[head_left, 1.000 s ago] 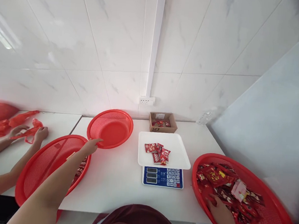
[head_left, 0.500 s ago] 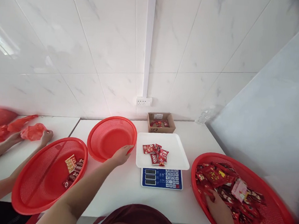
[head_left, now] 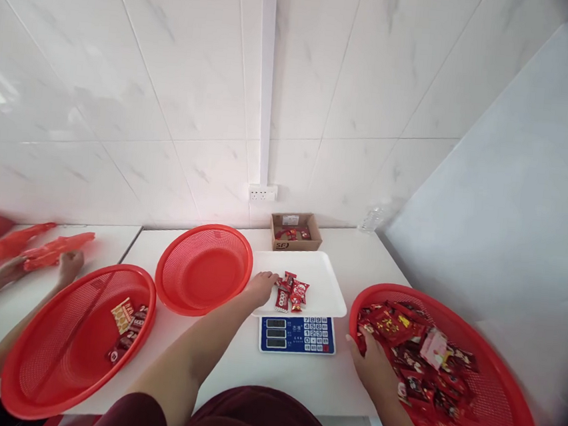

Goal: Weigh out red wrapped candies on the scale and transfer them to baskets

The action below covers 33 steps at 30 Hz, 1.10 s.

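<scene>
My left hand (head_left: 261,288) reaches over the left side of the white weighing tray (head_left: 325,277). Its curled fingers close on a red snack packet, mostly covered by the hand. Several other red snack packets (head_left: 292,293) lie just right of the fingertips. Below the tray shows the blue keypad panel of the scale (head_left: 297,335). My right hand (head_left: 373,362) is at the left rim of the right-hand red basket (head_left: 508,388), thumb and fingers closed around something red; whether that is a packet or the rim is unclear. Many wrapped snacks (head_left: 425,360) fill this basket.
One red basket (head_left: 206,232) stands left of the tray; another red basket (head_left: 71,380), nearer, holds a few snacks (head_left: 124,331). A cardboard box (head_left: 295,241) and a clear plastic bottle (head_left: 371,218) sit by the wall. At far left, a co-worker's hands (head_left: 70,266) handle red plastic bags (head_left: 57,249).
My left hand has left the rim of the middle basket and moved right onto the tray. My right hand has moved from among the snacks to its basket's left rim. The view has shifted slightly.
</scene>
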Each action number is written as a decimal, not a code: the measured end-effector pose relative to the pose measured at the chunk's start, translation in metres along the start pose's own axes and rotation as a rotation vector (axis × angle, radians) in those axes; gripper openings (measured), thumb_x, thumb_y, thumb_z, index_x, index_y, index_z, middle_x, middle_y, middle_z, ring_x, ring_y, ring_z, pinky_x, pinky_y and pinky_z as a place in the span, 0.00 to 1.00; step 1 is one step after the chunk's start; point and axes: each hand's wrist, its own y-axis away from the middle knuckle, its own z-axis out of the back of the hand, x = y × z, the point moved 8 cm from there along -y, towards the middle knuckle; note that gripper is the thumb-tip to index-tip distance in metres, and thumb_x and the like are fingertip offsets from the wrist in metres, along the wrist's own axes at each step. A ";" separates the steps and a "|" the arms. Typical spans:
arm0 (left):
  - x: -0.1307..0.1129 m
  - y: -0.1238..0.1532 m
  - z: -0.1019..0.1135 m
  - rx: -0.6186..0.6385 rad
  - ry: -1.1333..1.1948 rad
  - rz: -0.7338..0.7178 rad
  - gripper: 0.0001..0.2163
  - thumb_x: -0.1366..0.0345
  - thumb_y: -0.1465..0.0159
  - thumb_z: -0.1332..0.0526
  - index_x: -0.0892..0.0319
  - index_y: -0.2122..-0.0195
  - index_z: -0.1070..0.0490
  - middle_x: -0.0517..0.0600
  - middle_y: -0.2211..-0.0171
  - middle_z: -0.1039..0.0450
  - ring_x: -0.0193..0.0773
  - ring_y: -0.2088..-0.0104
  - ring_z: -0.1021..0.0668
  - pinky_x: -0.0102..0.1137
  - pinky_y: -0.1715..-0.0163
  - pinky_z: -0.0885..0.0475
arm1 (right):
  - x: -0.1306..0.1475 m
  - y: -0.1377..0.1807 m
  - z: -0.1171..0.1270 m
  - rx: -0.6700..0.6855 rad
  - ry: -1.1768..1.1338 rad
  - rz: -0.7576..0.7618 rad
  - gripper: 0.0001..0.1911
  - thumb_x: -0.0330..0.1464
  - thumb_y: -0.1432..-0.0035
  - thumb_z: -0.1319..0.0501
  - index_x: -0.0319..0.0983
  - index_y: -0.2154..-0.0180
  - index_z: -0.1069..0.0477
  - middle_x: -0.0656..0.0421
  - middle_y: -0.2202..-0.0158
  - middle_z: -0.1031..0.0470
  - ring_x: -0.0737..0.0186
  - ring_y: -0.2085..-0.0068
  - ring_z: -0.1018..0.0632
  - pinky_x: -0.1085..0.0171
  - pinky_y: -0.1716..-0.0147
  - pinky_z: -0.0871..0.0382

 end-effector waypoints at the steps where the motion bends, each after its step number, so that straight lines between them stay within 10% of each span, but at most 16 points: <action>1: 0.004 0.002 0.002 -0.009 0.008 0.021 0.22 0.75 0.38 0.49 0.56 0.44 0.35 0.55 0.49 0.27 0.44 0.49 0.26 0.37 0.49 0.32 | -0.001 0.000 0.000 0.013 0.006 -0.007 0.32 0.48 0.41 0.57 0.35 0.44 0.40 0.44 0.45 0.32 0.47 0.45 0.30 0.56 0.51 0.35; 12: 0.073 0.063 0.088 -0.576 0.036 0.296 0.20 0.66 0.32 0.56 0.60 0.40 0.42 0.57 0.41 0.36 0.46 0.40 0.36 0.40 0.43 0.39 | -0.009 -0.007 -0.014 0.073 -0.011 -0.031 0.30 0.47 0.41 0.56 0.35 0.46 0.36 0.44 0.45 0.30 0.47 0.46 0.29 0.56 0.50 0.36; 18: -0.012 0.040 0.014 -0.159 -0.086 -0.059 0.20 0.59 0.35 0.48 0.56 0.43 0.37 0.55 0.48 0.32 0.46 0.47 0.31 0.41 0.46 0.35 | -0.007 -0.006 -0.012 0.080 -0.003 -0.044 0.30 0.47 0.41 0.56 0.35 0.48 0.35 0.43 0.46 0.29 0.46 0.48 0.27 0.55 0.53 0.34; 22: -0.043 0.026 -0.019 -0.030 -0.041 -0.035 0.19 0.61 0.38 0.44 0.51 0.45 0.35 0.53 0.47 0.36 0.47 0.49 0.31 0.41 0.51 0.32 | -0.006 -0.006 -0.011 0.083 -0.001 -0.035 0.30 0.48 0.41 0.56 0.35 0.49 0.34 0.44 0.46 0.29 0.47 0.48 0.27 0.56 0.53 0.34; 27: -0.020 0.021 -0.014 -0.058 0.020 0.071 0.21 0.77 0.46 0.43 0.53 0.52 0.29 0.53 0.47 0.36 0.44 0.50 0.31 0.36 0.53 0.32 | -0.006 -0.006 -0.012 0.098 0.002 -0.030 0.30 0.48 0.40 0.57 0.34 0.49 0.34 0.43 0.47 0.29 0.47 0.47 0.27 0.56 0.52 0.35; 33: 0.051 0.047 0.045 -0.307 -0.013 0.297 0.22 0.79 0.44 0.49 0.57 0.50 0.32 0.57 0.49 0.32 0.47 0.48 0.32 0.43 0.49 0.34 | -0.010 -0.008 -0.014 0.108 0.004 -0.067 0.30 0.48 0.41 0.55 0.35 0.48 0.34 0.44 0.47 0.29 0.47 0.49 0.26 0.56 0.54 0.34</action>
